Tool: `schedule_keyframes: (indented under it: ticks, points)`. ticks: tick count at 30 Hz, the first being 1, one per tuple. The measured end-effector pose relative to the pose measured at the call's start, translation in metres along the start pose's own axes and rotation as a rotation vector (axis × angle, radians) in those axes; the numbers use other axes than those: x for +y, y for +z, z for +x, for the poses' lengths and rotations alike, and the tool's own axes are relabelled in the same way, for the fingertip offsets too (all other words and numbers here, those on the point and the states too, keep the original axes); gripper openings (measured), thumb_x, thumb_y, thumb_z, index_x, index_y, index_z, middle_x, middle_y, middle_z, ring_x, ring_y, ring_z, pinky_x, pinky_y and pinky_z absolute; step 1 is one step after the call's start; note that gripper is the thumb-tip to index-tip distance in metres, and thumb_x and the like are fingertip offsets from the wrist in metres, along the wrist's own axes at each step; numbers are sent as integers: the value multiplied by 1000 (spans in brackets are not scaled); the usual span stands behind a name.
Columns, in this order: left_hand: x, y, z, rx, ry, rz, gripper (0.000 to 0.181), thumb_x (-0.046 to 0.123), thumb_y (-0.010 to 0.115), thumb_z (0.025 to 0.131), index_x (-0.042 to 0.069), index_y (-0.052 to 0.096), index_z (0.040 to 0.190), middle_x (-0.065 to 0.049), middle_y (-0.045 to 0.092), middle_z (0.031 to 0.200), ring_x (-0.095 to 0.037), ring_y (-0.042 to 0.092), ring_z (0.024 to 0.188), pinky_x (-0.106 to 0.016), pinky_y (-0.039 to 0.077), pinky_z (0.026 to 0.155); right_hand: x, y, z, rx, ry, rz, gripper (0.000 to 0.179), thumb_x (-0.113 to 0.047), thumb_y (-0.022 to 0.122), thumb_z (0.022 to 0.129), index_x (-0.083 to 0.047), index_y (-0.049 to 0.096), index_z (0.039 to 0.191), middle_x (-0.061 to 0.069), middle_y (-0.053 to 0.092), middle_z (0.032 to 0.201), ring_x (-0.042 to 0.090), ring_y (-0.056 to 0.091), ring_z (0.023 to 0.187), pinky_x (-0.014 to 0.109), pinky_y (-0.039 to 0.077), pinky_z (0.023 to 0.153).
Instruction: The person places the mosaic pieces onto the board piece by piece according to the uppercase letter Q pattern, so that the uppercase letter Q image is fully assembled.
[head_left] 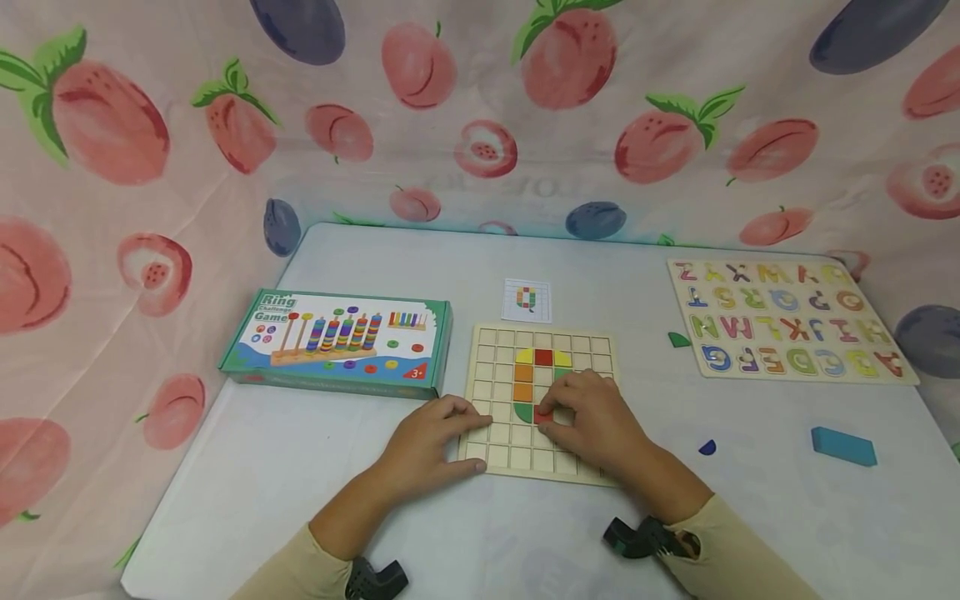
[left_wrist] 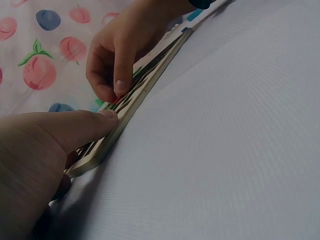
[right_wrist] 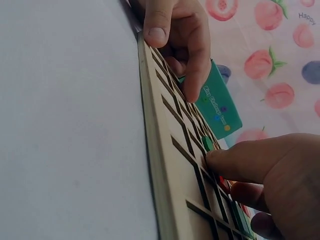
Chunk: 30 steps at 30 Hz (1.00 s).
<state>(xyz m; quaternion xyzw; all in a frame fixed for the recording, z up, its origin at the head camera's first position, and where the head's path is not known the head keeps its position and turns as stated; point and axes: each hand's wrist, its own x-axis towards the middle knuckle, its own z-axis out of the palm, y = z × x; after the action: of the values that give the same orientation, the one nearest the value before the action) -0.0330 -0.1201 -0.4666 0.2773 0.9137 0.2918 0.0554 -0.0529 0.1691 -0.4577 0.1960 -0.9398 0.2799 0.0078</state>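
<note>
A wooden grid board (head_left: 495, 457) lies on the table with coloured pieces in its middle squares: yellow corner pieces (head_left: 524, 357), a red square (head_left: 543, 357), orange squares (head_left: 522, 382) and a green quarter-round piece (head_left: 523, 412). My right hand (head_left: 596, 421) pinches a red square piece (head_left: 542, 414) at the grid, just right of that green piece; its fingertips partly cover it. My left hand (head_left: 431, 442) holds the board's left side, thumb (left_wrist: 102, 120) on the near corner and index finger (right_wrist: 199, 65) farther up. Behind the board lies a pattern card (head_left: 527, 310).
A Ring Challenge Game box (head_left: 337, 342) lies to the left. At the right sits an alphabet puzzle board (head_left: 795, 321), with a green piece (head_left: 678, 340) by its edge. Nearer are a dark blue piece (head_left: 707, 447) and a blue block (head_left: 843, 447). Fruit-printed cloth (head_left: 420, 154) hangs behind.
</note>
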Motion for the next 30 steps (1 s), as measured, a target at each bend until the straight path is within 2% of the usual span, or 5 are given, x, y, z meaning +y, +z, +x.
schedule_keyframes:
  ticks: [7, 11, 15, 24, 30]
  points:
    - [-1, 1, -2, -5, -11, 1, 59, 39, 92, 84, 24, 74, 138, 7, 61, 126, -10, 55, 109, -36, 51, 93, 8, -6, -1, -28, 30, 67, 14, -25, 90, 86, -31, 80, 94, -13, 69, 104, 16, 58, 103, 43, 46, 90]
    - [0, 2, -2, -10, -14, -3, 59, 39, 92, 84, 23, 74, 139, 7, 61, 126, -10, 55, 109, -35, 51, 93, 21, -18, -2, -10, 69, 142, 18, -18, 86, 88, -25, 81, 104, -8, 72, 110, 19, 59, 105, 45, 49, 88]
    - [1, 2, -2, -7, -7, -2, 59, 38, 92, 84, 23, 74, 138, 7, 61, 125, -10, 55, 108, -35, 51, 92, 41, -35, -3, 6, 119, 165, 25, -15, 82, 93, -17, 79, 118, -2, 73, 118, 23, 59, 112, 49, 49, 95]
    - [2, 0, 0, -5, -4, -11, 59, 37, 92, 84, 21, 74, 138, 6, 61, 125, -10, 55, 107, -35, 51, 91, 106, -79, -3, 115, 169, 29, 29, -9, 70, 100, -7, 74, 129, 15, 71, 128, 35, 59, 117, 58, 47, 96]
    - [1, 1, 0, 10, 9, -13, 58, 36, 92, 84, 21, 75, 137, 7, 61, 123, -10, 55, 104, -34, 51, 90, 138, -101, -3, 122, 251, -79, 36, -4, 59, 101, -3, 69, 136, 25, 64, 139, 49, 54, 128, 67, 38, 104]
